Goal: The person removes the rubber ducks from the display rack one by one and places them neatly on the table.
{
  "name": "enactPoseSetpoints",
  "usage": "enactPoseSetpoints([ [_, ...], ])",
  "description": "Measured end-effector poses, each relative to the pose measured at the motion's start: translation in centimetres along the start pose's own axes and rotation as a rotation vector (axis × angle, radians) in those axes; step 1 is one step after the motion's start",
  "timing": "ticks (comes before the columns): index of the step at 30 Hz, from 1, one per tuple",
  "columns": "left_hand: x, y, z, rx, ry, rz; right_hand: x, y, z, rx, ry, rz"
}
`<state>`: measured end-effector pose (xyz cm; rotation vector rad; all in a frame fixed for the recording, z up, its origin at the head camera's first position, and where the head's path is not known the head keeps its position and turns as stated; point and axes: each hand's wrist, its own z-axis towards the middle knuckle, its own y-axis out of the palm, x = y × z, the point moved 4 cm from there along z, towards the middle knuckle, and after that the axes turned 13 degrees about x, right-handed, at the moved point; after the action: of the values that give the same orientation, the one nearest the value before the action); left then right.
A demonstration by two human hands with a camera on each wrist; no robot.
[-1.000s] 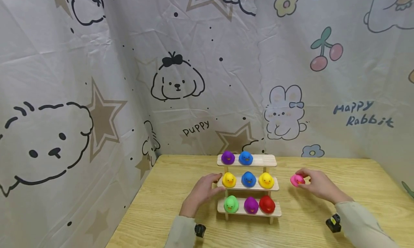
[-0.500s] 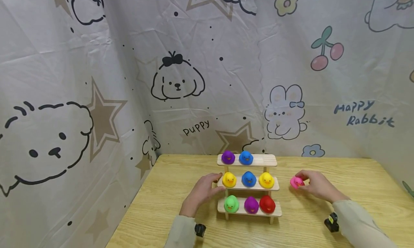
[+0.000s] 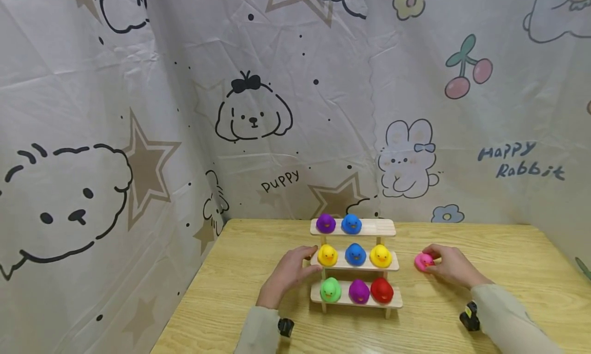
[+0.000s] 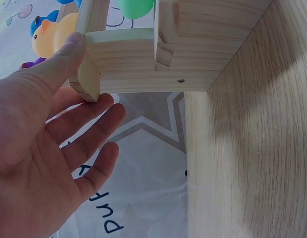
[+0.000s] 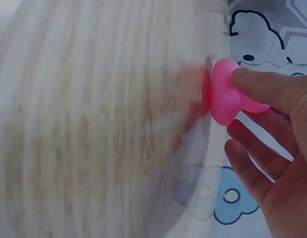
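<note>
Right side of the frame, low down: the right hand [image 3: 454,266] had the small bright pink rubber duck [image 3: 423,262] pinched, thumb on one side and fingertips on the other, the grip closed only to the toy's width. I took the step in hand to be the handling of this one duck, either its lifting or its setting down. As I judged it, the next move called for a light, even pinch and a level path, since the round body could roll in the fingers.

Duck relative to grip: out at the fingertips, well ahead of the palm, at the hand's left in the main view. Its base sat at or just above the pale wood-grain tabletop [image 3: 429,320]; the right wrist feed was too blurred there for me to tell contact from a narrow gap.

Lower middle of the frame: the three-tier pale wooden shelf stand [image 3: 384,227], well apart from the pink duck. The left hand [image 3: 292,271] held the left end of its middle board between thumb and forefinger, remaining fingers spread loose below in the wrist view. I read that as steadying. Eight ducks stood on the tiers: two up top, three in the middle, three at the bottom.
</note>
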<state>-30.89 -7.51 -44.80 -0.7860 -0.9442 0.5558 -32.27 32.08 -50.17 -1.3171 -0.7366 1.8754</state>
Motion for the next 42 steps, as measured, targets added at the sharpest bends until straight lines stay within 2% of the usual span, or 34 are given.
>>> enactPoseSetpoints([
  [11, 0.0, -0.1, 0.0, 0.003, 0.004, -0.013, 0.8, 0.6, 0.2, 0.035, 0.014, 0.013],
  [26, -0.1, -0.1, 0.1, 0.008, 0.0, -0.023, 0.1, 1.0, 0.3, 0.016, 0.039, 0.026],
  [32, -0.1, -0.1, 0.0, 0.004, -0.017, -0.028, -0.2, 0.7, 0.1, 0.003, 0.016, 0.017],
  [42, -0.2, 0.0, 0.1, 0.004, -0.021, -0.029, -1.9, -1.3, -0.7, 0.061, -0.093, -0.016],
])
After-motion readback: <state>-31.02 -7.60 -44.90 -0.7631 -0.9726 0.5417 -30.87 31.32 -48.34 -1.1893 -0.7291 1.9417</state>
